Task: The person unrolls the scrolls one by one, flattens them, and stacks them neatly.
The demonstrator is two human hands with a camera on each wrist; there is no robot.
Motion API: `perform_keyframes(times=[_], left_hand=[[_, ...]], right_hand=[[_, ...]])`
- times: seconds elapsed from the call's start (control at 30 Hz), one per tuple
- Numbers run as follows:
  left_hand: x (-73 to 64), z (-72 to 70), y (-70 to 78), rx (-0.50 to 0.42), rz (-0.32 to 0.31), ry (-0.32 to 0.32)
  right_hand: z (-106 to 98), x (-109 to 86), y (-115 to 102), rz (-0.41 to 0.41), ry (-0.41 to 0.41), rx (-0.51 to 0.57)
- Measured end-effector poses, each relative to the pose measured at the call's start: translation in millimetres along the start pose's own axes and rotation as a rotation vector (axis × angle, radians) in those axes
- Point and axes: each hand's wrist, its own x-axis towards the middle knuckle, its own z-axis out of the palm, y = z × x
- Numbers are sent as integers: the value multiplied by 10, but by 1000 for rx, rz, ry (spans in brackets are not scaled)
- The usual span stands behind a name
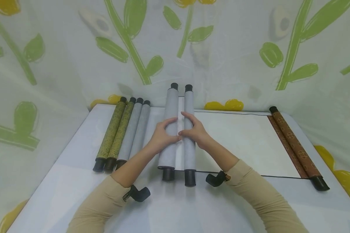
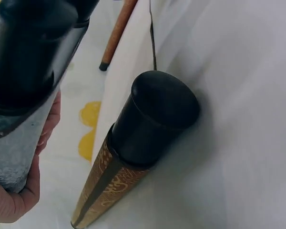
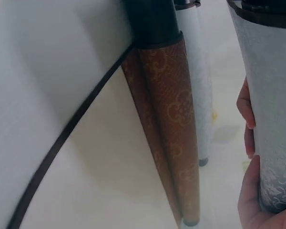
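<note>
A scroll lies partly unrolled, pale sheet upward, with a brown patterned roller at its right end. Two grey patterned rolls with black knobs stand nearly parallel at its left. My left hand grips the thicker grey roll, thumb and fingers spread round it. My right hand curves round the thinner grey roll. A white strip shows between them. The left wrist view has a grey roll beside fingers and a brown-gold roll nearby. Fingers hold a grey roll in the right wrist view.
Left of the hands lie two yellow-green rolls and two grey rolls, side by side with black knobs. All rest on a white table. Behind it hangs a sheet printed with green leaves and yellow flowers.
</note>
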Motion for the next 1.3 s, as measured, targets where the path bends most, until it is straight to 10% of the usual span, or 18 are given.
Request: perform_keyframes(times=[0.37, 1.3], left_hand=[[-47, 51, 2, 162, -26, -51], [17, 215, 44, 155, -105, -17]], right_hand=[[-156, -99, 109, 56, -22, -54], [-331, -193, 89, 66, 101, -205]])
